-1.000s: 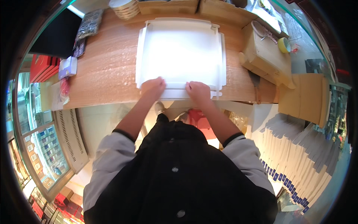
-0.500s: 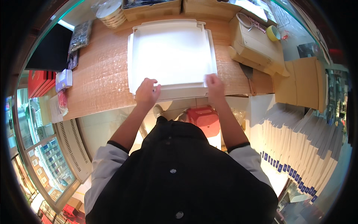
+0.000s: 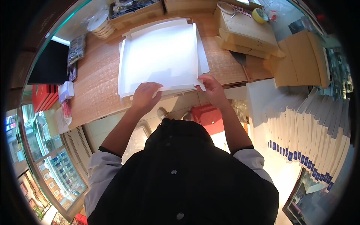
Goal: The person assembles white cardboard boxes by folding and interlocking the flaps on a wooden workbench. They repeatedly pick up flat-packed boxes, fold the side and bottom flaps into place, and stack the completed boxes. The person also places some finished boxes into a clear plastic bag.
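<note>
A white cardboard sheet (image 3: 159, 56) with narrow side flaps folded partly up lies on the wooden table, another white sheet (image 3: 203, 60) showing beneath its right side. At the near right corner, my right hand (image 3: 212, 90) pinches a small flap of the cardboard between thumb and fingers. My left hand (image 3: 145, 98) is closed over the near edge, its fingers curled on the near flap and its thumb in front of it. Shadows of both hands fall on the white surface.
Cardboard boxes (image 3: 247, 33) stand at the back right, with a roll of yellow tape (image 3: 259, 15) on top. A scraper-like tool (image 3: 240, 59) lies by the right edge. Ribbon spools (image 3: 100, 24) are at the back left; white panels (image 3: 303, 123) stand in a row at right.
The cardboard's near right corner flap has come up in my right hand, which was a blurred fist there before. My left hand has closed onto the near edge. The view has turned slightly.
</note>
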{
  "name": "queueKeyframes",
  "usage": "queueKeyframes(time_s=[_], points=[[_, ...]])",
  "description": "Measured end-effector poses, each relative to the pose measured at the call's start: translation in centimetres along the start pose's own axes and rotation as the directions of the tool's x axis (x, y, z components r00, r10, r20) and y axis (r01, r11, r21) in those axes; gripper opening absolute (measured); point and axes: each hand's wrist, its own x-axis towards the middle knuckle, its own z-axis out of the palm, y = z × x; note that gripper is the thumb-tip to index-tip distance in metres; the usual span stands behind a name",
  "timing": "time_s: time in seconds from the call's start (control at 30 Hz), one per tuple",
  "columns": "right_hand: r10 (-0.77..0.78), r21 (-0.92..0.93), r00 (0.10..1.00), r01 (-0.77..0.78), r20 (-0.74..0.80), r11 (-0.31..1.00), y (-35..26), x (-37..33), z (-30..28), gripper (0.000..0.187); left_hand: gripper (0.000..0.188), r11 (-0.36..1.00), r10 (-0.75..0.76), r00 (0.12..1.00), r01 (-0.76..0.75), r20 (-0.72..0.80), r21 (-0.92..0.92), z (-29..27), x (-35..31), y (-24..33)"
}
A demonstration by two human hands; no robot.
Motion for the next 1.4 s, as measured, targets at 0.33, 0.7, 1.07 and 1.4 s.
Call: queueKeyframes(time_s=[0.33, 0.7, 1.07, 1.4], points=[[0.313, 0.172, 0.943, -0.330, 0.116, 0.928, -1.8, -0.2, 1.0, 0.014, 0.010, 0.989, -0.144, 0.989, 0.144, -0.034, 0.015, -0.3, -1.7, 1.6], [-0.138, -0.818, 0.937, 0.349, 0.322, 0.457, -2.1, -0.2, 2.0, 0.009, 0.013, 0.996, -0.089, 0.996, 0.088, 0.014, 0.027, 1.4, -1.1, 3.1], [0.053, -0.759, 0.983, 0.101, 0.175, 0.643, -3.4, 0.1, -2.3, 0.015, 0.045, 0.706, -0.558, 0.819, 0.387, -0.129, -0.593, -0.4, -12.9, -3.4], [0.149, -0.737, 0.983, -0.025, 0.103, 0.676, -4.0, -0.5, -1.1, 0.015, 0.023, 0.829, -0.235, 0.944, 0.071, -0.230, -0.555, -8.6, -7.7, -1.2]])
